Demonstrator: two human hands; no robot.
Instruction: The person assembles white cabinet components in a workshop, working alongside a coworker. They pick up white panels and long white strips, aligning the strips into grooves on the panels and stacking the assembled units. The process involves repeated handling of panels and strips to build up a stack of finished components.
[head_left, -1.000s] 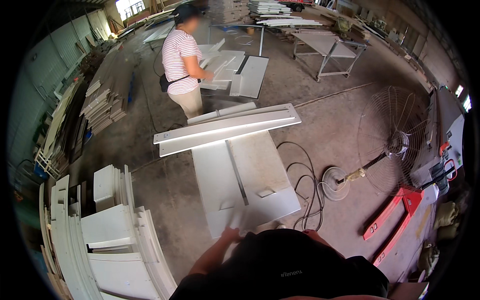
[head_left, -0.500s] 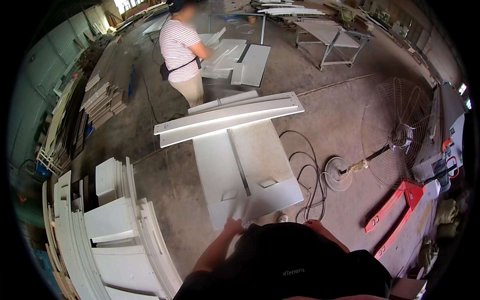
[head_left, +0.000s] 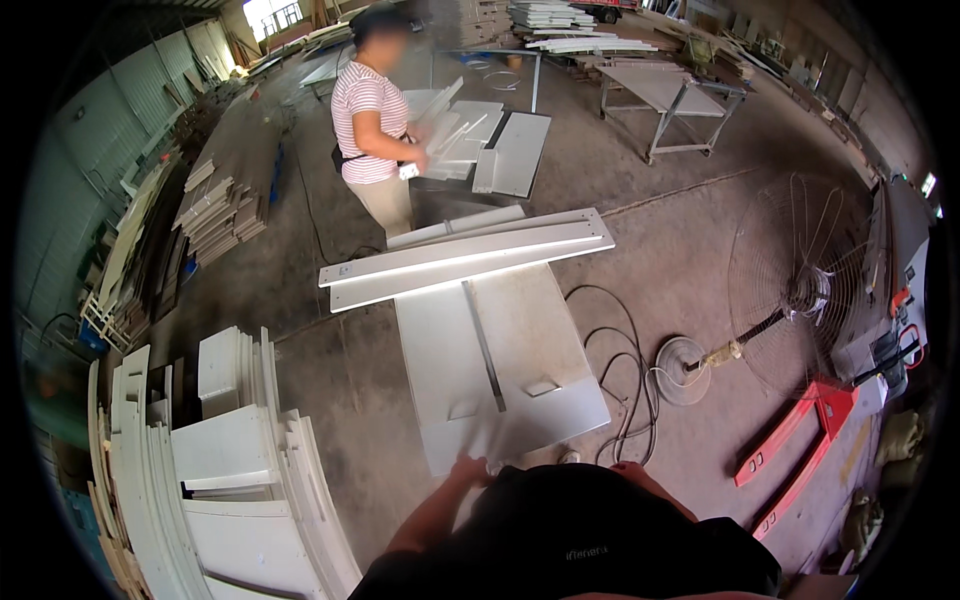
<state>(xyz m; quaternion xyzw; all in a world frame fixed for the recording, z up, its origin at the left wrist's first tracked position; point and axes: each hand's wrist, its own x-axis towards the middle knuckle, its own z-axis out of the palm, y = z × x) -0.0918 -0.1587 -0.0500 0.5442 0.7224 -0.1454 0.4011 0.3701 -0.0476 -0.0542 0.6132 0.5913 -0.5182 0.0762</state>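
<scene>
My left hand (head_left: 469,468) is at the near left edge of a white flat worktop (head_left: 530,330), its fingers looking curled; what they hold, if anything, is hidden. My right hand (head_left: 628,470) shows only in part beside my black shirt, near the worktop's front right, with its fingers hidden. A dark slot (head_left: 484,345) runs along the middle of the worktop, and a handle-like outline (head_left: 543,387) sits right of it. Across the far end lie long white boards (head_left: 465,258), reaching past both sides.
A co-worker (head_left: 375,120) in a striped top stands beyond the boards, by a pile of white panels (head_left: 465,130). Stacked white panels (head_left: 230,450) stand at my left. On the right are a caged fan (head_left: 795,290), a black cable (head_left: 640,370) and red pallet-jack forks (head_left: 790,450).
The whole scene sits slightly lower and further right in the view. The co-worker has turned, with hands now lower and in front of the body. My hands stay near the worktop's front.
</scene>
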